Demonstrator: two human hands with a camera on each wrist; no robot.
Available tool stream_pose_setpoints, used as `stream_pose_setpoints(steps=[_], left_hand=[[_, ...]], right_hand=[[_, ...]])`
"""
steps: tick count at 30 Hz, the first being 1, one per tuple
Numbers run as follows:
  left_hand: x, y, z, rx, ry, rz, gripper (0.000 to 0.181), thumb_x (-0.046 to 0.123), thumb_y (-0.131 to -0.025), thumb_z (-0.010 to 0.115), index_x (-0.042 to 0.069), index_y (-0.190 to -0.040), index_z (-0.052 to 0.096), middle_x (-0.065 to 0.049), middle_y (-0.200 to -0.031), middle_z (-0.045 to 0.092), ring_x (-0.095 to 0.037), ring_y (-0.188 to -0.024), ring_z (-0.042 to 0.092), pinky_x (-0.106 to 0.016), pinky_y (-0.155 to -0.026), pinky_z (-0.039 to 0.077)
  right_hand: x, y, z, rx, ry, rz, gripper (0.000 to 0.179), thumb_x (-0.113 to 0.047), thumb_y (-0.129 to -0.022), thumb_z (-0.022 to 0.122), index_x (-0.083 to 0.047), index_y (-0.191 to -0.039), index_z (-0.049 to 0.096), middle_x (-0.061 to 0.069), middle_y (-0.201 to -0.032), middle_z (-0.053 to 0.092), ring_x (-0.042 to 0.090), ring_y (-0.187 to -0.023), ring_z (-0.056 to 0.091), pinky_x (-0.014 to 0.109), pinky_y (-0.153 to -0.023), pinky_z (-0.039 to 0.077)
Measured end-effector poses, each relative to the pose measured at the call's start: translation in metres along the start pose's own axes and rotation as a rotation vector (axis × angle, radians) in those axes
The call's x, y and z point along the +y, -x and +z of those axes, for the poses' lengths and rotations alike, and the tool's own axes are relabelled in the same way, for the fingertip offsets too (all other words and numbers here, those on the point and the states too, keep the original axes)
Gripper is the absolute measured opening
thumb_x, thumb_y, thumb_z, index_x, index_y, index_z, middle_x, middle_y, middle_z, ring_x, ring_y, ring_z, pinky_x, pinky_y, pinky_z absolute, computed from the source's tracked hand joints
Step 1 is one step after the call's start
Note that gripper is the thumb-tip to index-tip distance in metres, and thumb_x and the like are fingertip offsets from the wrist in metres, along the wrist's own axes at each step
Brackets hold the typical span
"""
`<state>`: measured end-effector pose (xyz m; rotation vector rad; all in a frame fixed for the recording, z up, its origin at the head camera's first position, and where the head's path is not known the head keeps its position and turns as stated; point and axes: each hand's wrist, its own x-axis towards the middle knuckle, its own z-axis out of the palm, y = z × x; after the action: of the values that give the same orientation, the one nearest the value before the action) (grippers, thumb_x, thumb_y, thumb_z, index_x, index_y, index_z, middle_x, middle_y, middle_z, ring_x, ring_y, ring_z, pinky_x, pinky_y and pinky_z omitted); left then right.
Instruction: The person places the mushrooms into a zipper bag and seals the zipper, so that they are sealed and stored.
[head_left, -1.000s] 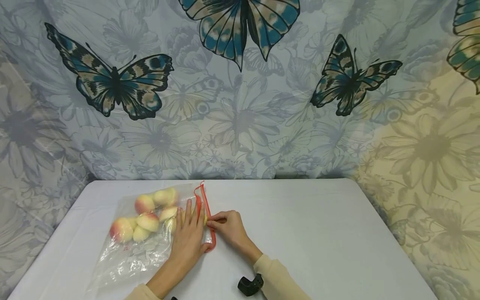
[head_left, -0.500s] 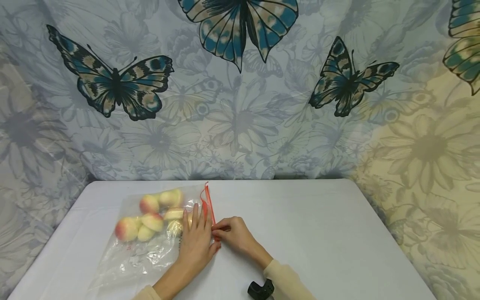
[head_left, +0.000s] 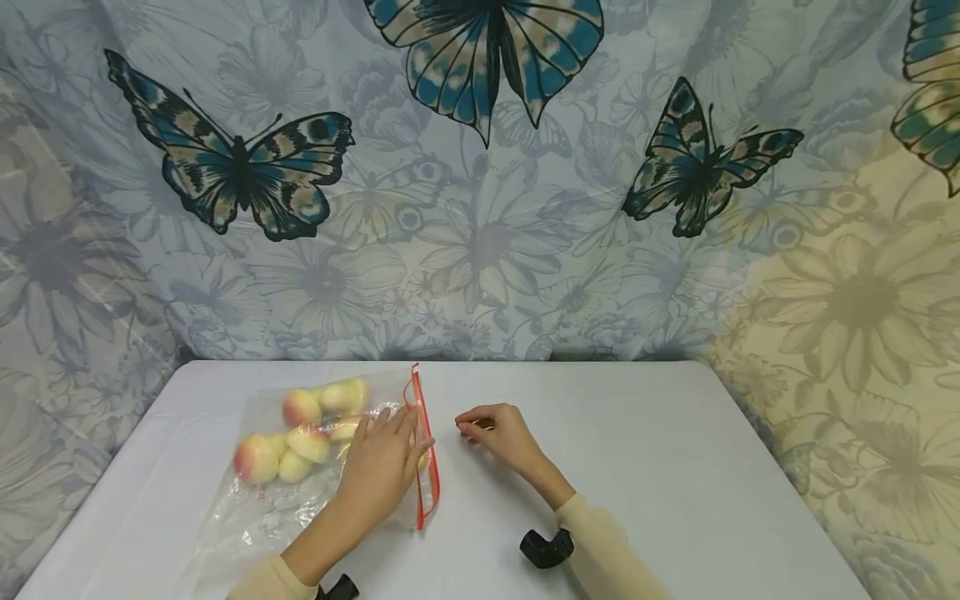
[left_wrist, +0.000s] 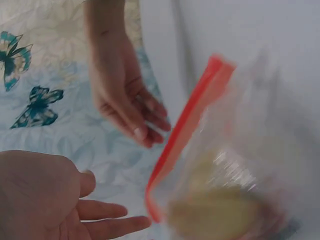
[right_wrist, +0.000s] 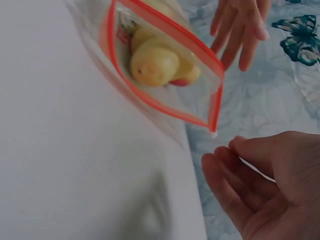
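Note:
A clear zip bag (head_left: 288,512) with a red-edged mouth lies on the white table at left. Inside are several yellow fruits (head_left: 257,458) with a red blush, apples or peaches; I cannot tell which. My left hand (head_left: 378,467) lies over the bag near its mouth, fingers spread and fairly straight. My right hand (head_left: 506,437) is apart from the bag, to its right, with loosely bent fingers and nothing visible in them. In the right wrist view the red rim (right_wrist: 132,87) gapes around a yellow fruit (right_wrist: 155,62). The left wrist view shows the bag blurred.
The white table (head_left: 637,467) extends to the right of the hands. Behind it hangs a cloth (head_left: 487,250) printed with butterflies and flowers. A black wrist device (head_left: 546,548) sits by the right sleeve, and part of another (head_left: 341,587) by the left.
My right hand has let go of the bag's red edge and moved away to the right. My left hand has shifted slightly left, and the bag's red mouth has parted.

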<state>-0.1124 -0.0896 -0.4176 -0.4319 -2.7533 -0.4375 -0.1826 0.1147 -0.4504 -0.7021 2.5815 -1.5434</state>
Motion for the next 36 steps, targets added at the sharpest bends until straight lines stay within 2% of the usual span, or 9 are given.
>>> stream_pose_setpoints(steps=[4,7,11,14,18,21,25,30,36], left_hand=[[-0.009,-0.018,-0.023,0.040,0.027,0.024,0.033,0.019,-0.095,0.062,-0.003,-0.119,0.066,-0.017,-0.105,0.072,-0.036,-0.095,0.069,-0.053,-0.085,0.051],[-0.019,-0.037,-0.038,0.013,0.032,0.017,0.030,0.015,-0.095,0.061,-0.004,-0.118,0.067,-0.018,-0.100,0.073,-0.037,-0.084,0.070,-0.050,-0.073,0.055],[-0.038,-0.073,-0.051,-0.119,0.077,-0.025,0.026,0.015,-0.098,0.056,-0.004,-0.111,0.068,-0.018,-0.086,0.070,-0.033,-0.072,0.066,-0.046,-0.062,0.054],[-0.052,-0.100,-0.050,-0.228,0.146,-0.048,0.030,0.017,-0.100,0.054,-0.006,-0.114,0.066,-0.018,-0.091,0.071,-0.031,-0.078,0.067,-0.044,-0.067,0.055],[-0.067,-0.124,-0.039,-0.337,0.210,-0.067,0.039,0.019,-0.100,0.054,-0.009,-0.127,0.059,-0.022,-0.115,0.068,-0.036,-0.101,0.067,-0.048,-0.085,0.054],[-0.074,-0.135,-0.027,-0.382,0.239,-0.067,0.036,0.017,-0.100,0.053,-0.009,-0.124,0.062,-0.022,-0.117,0.067,-0.036,-0.106,0.065,-0.048,-0.090,0.052],[-0.084,-0.145,-0.007,-0.439,0.263,-0.070,0.028,0.013,-0.100,0.052,-0.009,-0.107,0.068,-0.018,-0.096,0.070,-0.029,-0.087,0.066,-0.041,-0.078,0.054],[-0.098,-0.150,0.018,-0.529,0.308,-0.094,0.030,0.012,-0.100,0.051,-0.007,-0.083,0.068,-0.004,-0.068,0.057,-0.013,-0.060,0.045,-0.023,-0.056,0.038],[-0.109,-0.147,0.035,-0.482,0.455,-0.081,0.044,0.011,-0.099,0.054,0.010,-0.056,0.045,0.006,-0.053,0.037,-0.008,-0.050,0.033,-0.020,-0.050,0.028]], right_hand=[[-0.006,-0.012,-0.010,0.018,0.021,0.020,0.019,-0.008,-0.093,0.065,0.006,-0.102,0.073,0.018,-0.092,0.074,0.027,-0.079,0.072,0.026,-0.065,0.058],[-0.010,-0.024,-0.014,0.023,0.046,0.048,0.020,-0.009,-0.094,0.065,0.007,-0.104,0.072,0.020,-0.093,0.073,0.030,-0.080,0.072,0.027,-0.065,0.058],[-0.014,-0.046,-0.010,0.035,0.093,0.085,0.020,-0.012,-0.094,0.064,0.004,-0.102,0.074,0.019,-0.093,0.073,0.031,-0.079,0.071,0.027,-0.063,0.058],[-0.016,-0.062,-0.003,0.043,0.115,0.103,0.020,-0.015,-0.095,0.064,0.001,-0.099,0.075,0.016,-0.090,0.074,0.029,-0.076,0.072,0.024,-0.060,0.056],[-0.016,-0.078,0.010,0.041,0.117,0.108,0.020,-0.016,-0.094,0.065,0.001,-0.098,0.076,0.014,-0.088,0.074,0.027,-0.072,0.072,0.022,-0.056,0.054],[-0.016,-0.087,0.019,0.047,0.125,0.123,0.023,-0.019,-0.094,0.065,0.001,-0.098,0.076,0.014,-0.088,0.074,0.023,-0.068,0.071,0.022,-0.055,0.053],[-0.016,-0.098,0.031,0.067,0.105,0.207,0.029,-0.025,-0.095,0.064,0.001,-0.098,0.076,0.013,-0.086,0.074,0.018,-0.066,0.070,0.022,-0.054,0.053],[-0.013,-0.107,0.047,0.098,0.106,0.273,0.031,-0.026,-0.096,0.062,0.002,-0.093,0.077,0.009,-0.074,0.073,0.008,-0.054,0.062,0.017,-0.050,0.045],[-0.004,-0.110,0.054,0.127,0.010,0.328,0.025,-0.017,-0.094,0.063,0.005,-0.090,0.076,0.008,-0.067,0.069,0.013,-0.053,0.065,0.020,-0.050,0.052]])
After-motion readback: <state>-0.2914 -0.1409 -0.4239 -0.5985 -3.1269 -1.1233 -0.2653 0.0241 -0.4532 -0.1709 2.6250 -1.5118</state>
